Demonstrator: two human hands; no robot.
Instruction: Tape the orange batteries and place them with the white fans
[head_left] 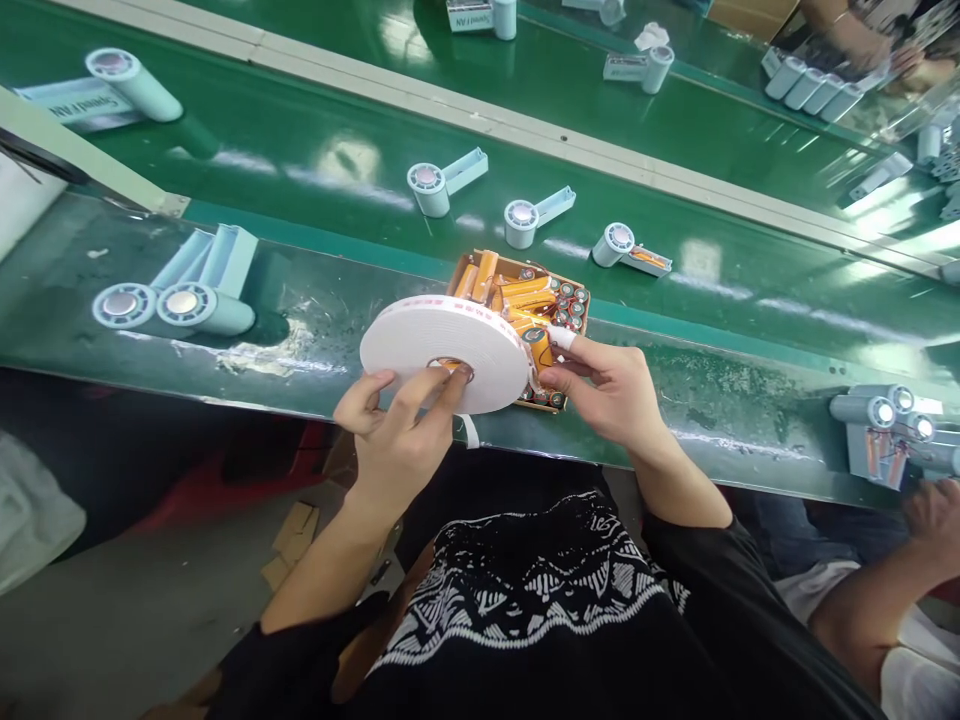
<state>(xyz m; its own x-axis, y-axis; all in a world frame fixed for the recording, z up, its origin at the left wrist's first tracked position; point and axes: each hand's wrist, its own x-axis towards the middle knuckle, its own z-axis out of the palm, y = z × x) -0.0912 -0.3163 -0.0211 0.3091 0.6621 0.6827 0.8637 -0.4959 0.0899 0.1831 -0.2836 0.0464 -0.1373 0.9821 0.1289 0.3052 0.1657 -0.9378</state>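
Note:
My left hand [409,425] grips a large white roll of double-sided tape [420,335], its fingers hooked in the core hole and the thumb at the rim. A short loose strip of tape [469,431] hangs below the roll. My right hand [611,385] is pinched around an orange battery [538,350] beside the roll's right edge. White wrapping covers one fingertip of that hand. Just behind both hands, a cardboard box [588,312] holds several orange batteries with wires, some standing and some lying. The roll hides the box's front left part.
Two light-blue handheld fan bodies [214,312] lie on the bench ledge [315,300] to the left. More fan bodies [433,190] rest on the green conveyor belt [300,170]. At the right, a co-worker's hand [934,510] is near a cluster of fans [874,410].

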